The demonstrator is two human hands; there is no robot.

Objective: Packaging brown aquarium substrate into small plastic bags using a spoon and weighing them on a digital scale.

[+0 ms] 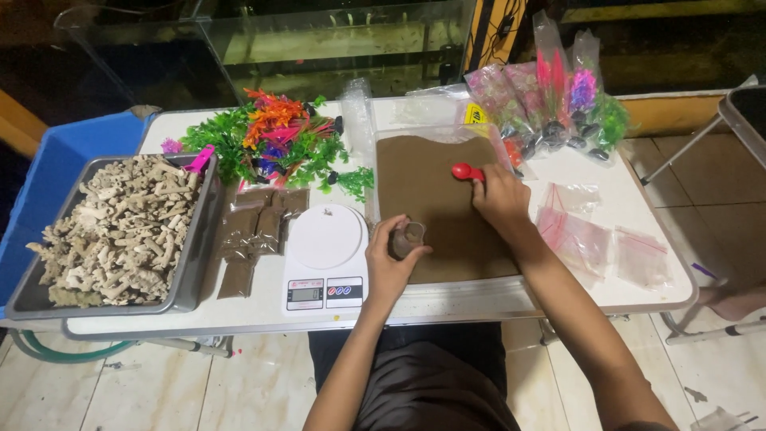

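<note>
Hands at work over a tray of brown sand

The left hand grips a small clear bag part-filled with sand, held just above the near edge of the sand tray; the right hand grasps a red scoop over the tray's far right. A white kitchen scale sits just left, beside filled packets.

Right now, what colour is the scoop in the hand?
Red. The scoop shows best in the head view, held by the right hand over the brown sand.
</note>
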